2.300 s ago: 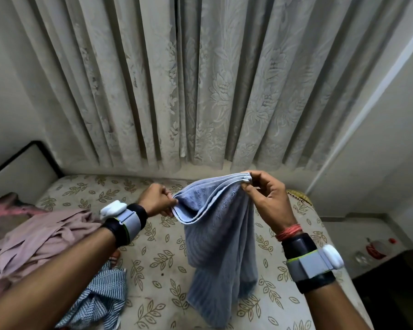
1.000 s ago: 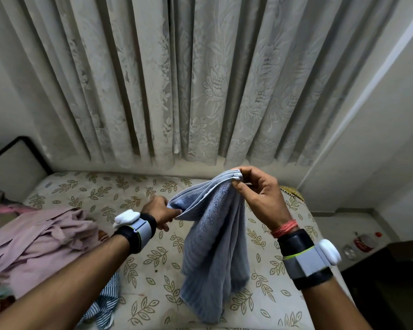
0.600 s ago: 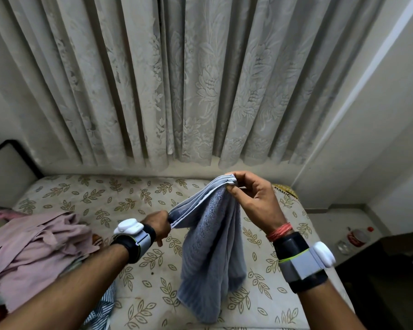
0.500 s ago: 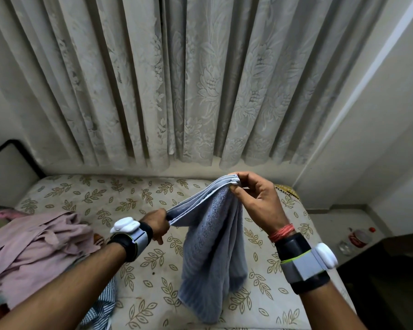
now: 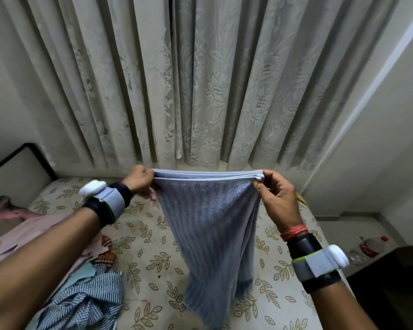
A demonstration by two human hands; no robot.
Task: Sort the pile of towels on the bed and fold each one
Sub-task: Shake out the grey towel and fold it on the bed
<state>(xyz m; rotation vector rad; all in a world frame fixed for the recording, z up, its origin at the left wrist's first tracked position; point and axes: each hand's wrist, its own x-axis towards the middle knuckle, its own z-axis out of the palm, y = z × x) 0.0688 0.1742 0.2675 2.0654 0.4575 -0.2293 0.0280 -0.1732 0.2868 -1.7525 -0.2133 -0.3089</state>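
A grey-blue ribbed towel [image 5: 212, 234] hangs in the air over the bed [image 5: 148, 253], doubled in layers, its top edge stretched level. My left hand [image 5: 141, 184] pinches the left end of that edge. My right hand [image 5: 274, 196] pinches the right end, where the layered corners meet. The towel's bottom hangs down close to the sheet. A pile of other cloths lies at the left: a pink one [image 5: 34, 234] and a blue-and-white striped one [image 5: 86, 306].
The bed has a cream sheet with a leaf print and a dark-framed headboard [image 5: 17, 172] at the left. Lace curtains [image 5: 200, 79] hang behind. To the right, a plastic bottle [image 5: 372, 246] lies on the floor beside a dark piece of furniture [image 5: 395, 282].
My left hand has risen and moved outward, pulling the towel's top edge taut and level. The right hand still holds its corner. The towel now hangs flat and spread.
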